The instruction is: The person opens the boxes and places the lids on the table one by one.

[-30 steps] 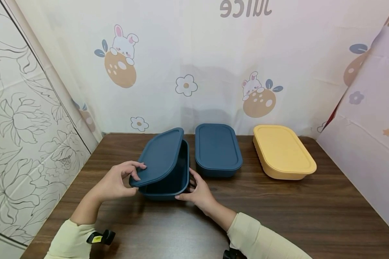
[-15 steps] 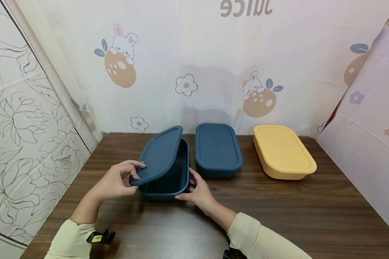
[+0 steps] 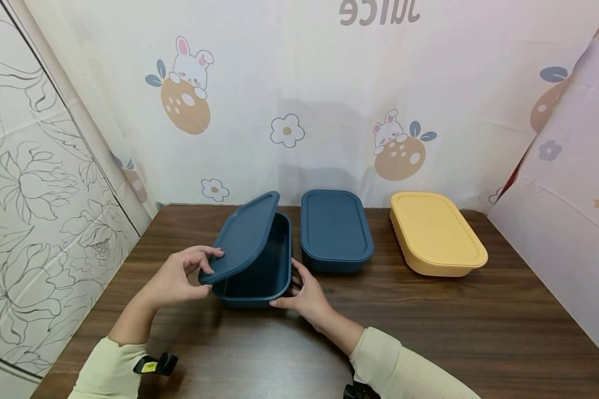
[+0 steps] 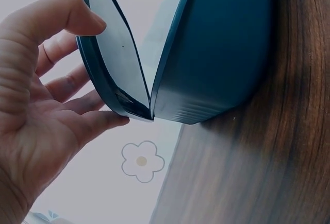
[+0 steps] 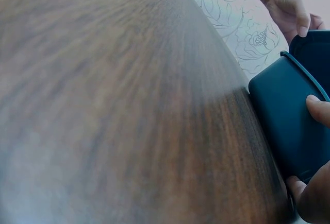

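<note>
A dark blue lunch box (image 3: 249, 303) stands on the table at left of centre, its lid (image 3: 244, 235) raised and tilted on the right side. My left hand (image 3: 179, 277) pinches the lid's near-left corner, thumb below and fingers on top. In the left wrist view the thumb presses the lid's pale underside (image 4: 116, 44), and a wedge-shaped gap parts lid and box wall (image 4: 221, 49). Around the box's near-right corner my right hand (image 3: 306, 299) holds on, thumb at the front wall and fingers along the right side. The visible inside of the box is dark and bare.
Just right of it stands a second dark blue box (image 3: 336, 227) with its lid on. Further right is a lidded yellow box (image 3: 439, 230). All rest on a brown wooden table (image 3: 429, 327), with a printed curtain (image 3: 329, 83) behind.
My left hand has risen very slightly with the lid, whose far end has tipped a little higher and left, widening the gap. The right hand and box body stay put.
</note>
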A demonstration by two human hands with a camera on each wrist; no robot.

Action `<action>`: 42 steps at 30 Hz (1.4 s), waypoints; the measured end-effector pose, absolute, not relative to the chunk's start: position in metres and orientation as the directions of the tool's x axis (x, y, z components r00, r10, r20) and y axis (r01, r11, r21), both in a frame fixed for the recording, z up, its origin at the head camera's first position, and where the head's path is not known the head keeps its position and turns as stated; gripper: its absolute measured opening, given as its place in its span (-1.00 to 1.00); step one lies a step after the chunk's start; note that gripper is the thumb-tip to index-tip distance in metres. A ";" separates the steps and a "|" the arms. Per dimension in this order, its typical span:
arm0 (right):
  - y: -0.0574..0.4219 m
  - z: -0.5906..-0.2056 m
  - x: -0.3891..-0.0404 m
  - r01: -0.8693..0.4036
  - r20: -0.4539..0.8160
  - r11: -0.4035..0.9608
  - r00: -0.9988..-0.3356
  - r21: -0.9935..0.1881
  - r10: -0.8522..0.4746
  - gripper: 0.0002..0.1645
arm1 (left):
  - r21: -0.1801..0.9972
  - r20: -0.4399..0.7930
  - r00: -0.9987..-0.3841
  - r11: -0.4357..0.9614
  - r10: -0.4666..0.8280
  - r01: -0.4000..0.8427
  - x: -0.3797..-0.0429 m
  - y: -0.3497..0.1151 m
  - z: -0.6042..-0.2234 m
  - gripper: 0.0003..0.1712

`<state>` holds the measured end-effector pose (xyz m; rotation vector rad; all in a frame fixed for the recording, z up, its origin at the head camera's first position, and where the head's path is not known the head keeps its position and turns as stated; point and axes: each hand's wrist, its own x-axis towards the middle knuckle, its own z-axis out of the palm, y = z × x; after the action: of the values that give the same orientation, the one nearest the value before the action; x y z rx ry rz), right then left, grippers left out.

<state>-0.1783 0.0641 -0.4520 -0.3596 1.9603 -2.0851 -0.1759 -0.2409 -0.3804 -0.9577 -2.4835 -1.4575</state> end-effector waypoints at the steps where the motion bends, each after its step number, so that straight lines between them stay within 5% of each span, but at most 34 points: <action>1: 0.064 -0.452 -0.178 0.017 0.005 -0.061 -0.936 -0.998 -0.351 0.26 | 0.752 0.389 -0.798 0.341 0.461 0.564 -0.176 -0.241 -0.381 -0.57; 42: 0.064 -0.450 -0.178 0.020 -0.002 -0.052 -0.941 -0.998 -0.338 0.26 | 0.793 0.408 -0.822 0.292 0.398 0.535 -0.176 -0.242 -0.384 -0.63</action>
<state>-0.1783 0.0642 -0.4502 -0.3413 1.9725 -2.0857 -0.1760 -0.2419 -0.3836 -0.8780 -2.4164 -1.5647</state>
